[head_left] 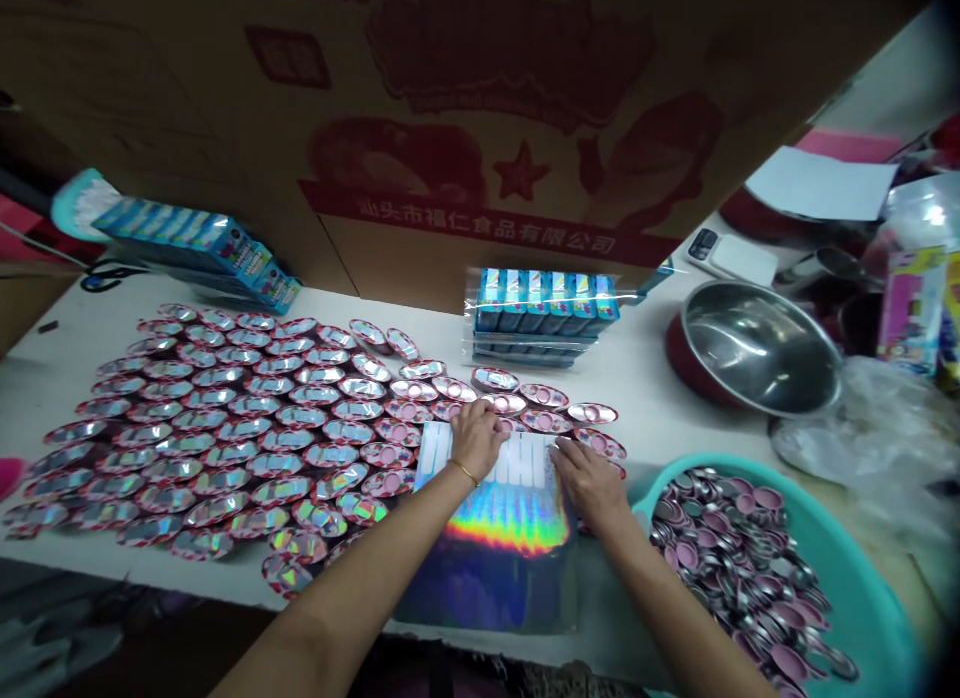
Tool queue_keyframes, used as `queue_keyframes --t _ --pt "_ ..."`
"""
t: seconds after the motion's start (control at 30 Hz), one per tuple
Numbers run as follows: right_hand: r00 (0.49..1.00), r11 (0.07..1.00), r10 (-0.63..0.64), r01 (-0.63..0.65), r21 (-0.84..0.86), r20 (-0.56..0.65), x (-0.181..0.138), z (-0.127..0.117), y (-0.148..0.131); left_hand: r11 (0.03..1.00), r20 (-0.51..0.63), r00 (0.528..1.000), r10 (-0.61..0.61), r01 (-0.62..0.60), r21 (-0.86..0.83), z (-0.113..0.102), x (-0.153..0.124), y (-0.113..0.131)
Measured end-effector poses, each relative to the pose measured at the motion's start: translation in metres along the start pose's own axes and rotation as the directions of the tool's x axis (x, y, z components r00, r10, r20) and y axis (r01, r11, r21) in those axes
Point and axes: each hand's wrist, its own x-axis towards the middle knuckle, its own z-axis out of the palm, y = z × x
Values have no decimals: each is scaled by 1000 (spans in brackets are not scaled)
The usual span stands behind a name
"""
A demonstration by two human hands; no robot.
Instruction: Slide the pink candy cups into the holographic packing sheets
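A shiny rainbow-reflecting sticker sheet [495, 578] lies in front of me, with pale cut-out labels along its upper part. Just past its top edge, my left hand [478, 440] is bent down over the oval red-rimmed cases, fingers drawn together. What its fingertips hold, if anything, is hidden. At the sheet's upper right edge, my right hand [592, 486] has its fingers closed on the sheet. Beyond the hands stand oval cases with pink centres [545, 395]. To the left, many similar oval cases [247, 406] in rows carry silvery labels on top.
A large printed carton [420, 228] walls off the back. Blue boxes in clear wrap [540, 313] stand before it, with another blue stack [202, 248] at left. A teal basin [855, 558] of small pink-and-silver pieces sits right, below a metal bowl [757, 343] and clear plastic bags [877, 448].
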Motion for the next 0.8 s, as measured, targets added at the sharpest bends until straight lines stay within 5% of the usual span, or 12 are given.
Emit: queue_keyframes --t 0.17,0.33,0.4,0.5,0.6,0.8 --pt "980 888 196 -184 421 13 19 -47 -7 1000 -11 1000 3 -3 -31 0 -2 -1" --pt "829 318 479 -469 824 287 66 -91 -27 962 -69 997 -18 -2 -274 -3 0 -6" --pt "756 72 535 -486 871 377 87 -82 -40 842 -94 987 -134 63 -535 -13 0 -11" --pt "674 -202 564 -448 871 477 113 -53 -62 425 69 921 -382 241 -873 -37 -3 -22" --pt "638 -318 567 -414 853 521 127 -27 -82 132 194 838 -510 299 -945 -61 -11 -37" --pt "619 -351 558 -428 833 553 151 -3 -121 174 142 776 -615 309 -935 -80 -17 -71"
